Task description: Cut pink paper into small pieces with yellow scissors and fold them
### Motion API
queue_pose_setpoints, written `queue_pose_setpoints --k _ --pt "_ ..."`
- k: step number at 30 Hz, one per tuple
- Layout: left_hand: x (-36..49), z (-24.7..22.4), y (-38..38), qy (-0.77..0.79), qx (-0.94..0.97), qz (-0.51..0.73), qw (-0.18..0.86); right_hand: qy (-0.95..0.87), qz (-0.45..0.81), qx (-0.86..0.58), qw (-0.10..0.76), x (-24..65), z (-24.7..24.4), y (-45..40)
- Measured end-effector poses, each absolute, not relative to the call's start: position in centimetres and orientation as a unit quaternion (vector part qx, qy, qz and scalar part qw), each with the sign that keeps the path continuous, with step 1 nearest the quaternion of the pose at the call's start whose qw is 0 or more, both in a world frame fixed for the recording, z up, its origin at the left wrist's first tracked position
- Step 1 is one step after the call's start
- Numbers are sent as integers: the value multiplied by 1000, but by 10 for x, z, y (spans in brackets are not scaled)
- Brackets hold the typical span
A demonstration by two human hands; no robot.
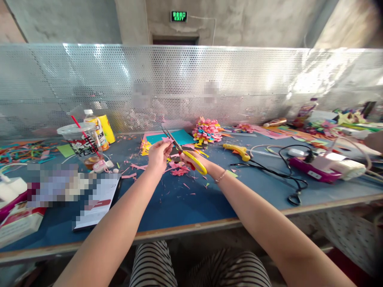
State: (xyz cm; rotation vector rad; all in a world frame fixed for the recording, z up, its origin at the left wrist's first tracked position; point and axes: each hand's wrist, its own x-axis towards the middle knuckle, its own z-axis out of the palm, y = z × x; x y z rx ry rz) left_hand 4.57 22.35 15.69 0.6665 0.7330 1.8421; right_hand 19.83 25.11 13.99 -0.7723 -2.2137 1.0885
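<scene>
Between the thumb and fingers of my left hand (159, 154) is a small piece of pink paper (167, 140). My right hand (196, 159) grips a pair of scissors (195, 161) with yellow and red handles, its blades pointing up and away, close beside the paper. The blades look slightly parted. Below both hands lie pink paper scraps (179, 170) on the blue table (185, 211). Behind them sit a teal sheet (170, 137) and a heap of folded pink paper pieces (207, 130), with some yellow and blue among them.
To the left stand a plastic cup (80, 139) with a red straw, a bottle (97, 129) and a tablet-like screen (100, 201). On the right are a yellow glue gun (237, 151), black cables (278, 173) and a purple power strip (314, 169). A perforated metal divider (239, 87) runs behind.
</scene>
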Motion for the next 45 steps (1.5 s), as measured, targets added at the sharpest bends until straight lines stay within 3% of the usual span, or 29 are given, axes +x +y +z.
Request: queue_pose_setpoints --k 15,27,35,38,40,45 --pt "44 156 225 295 272 761 509 -822 384 -313 281 196 145 244" --pt "43 157 225 289 268 761 516 -841 179 -418 293 195 141 263" --pt "42 152 230 286 288 762 504 -828 44 -531 176 211 127 287" --pt "45 148 234 293 313 760 488 -816 0 -525 242 211 125 289" --pt "48 144 236 301 335 753 479 -808 42 -493 320 208 128 288" --pt "54 131 240 359 450 707 411 -748 376 -370 402 197 137 278"
